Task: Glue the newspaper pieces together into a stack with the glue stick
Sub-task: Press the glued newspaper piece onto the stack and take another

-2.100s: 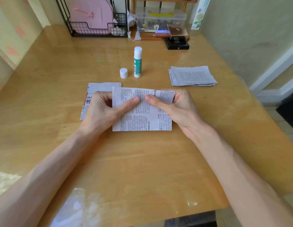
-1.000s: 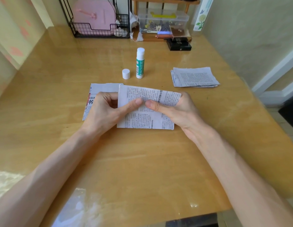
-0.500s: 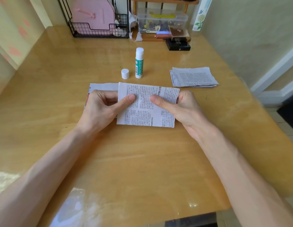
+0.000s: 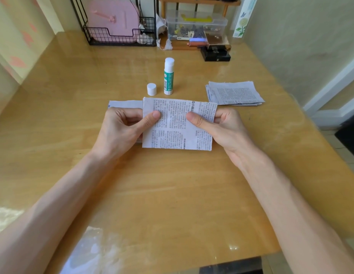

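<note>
In the upper left of the frame a black wire basket stood at the far edge of the desk, with a pink case inside it. Left of centre, a flat newspaper sheet lay on the desk, mostly hidden under the left hand. That hand pinched the left edge of a newspaper piece, thumb on top of the print and fingers curled behind.

The piece sat at the middle of the frame, overlapping the flat sheet's right part. Just above it stood a small white cap and, just to its right, the uncapped glue stick, upright. Top centre held a clear plastic box and a black box.

The right hand pinched the piece's right edge in the same way, thumb on top. In the right part of the frame, a pile of newspaper pieces lay flat on the desk, apart from the hands.
</note>
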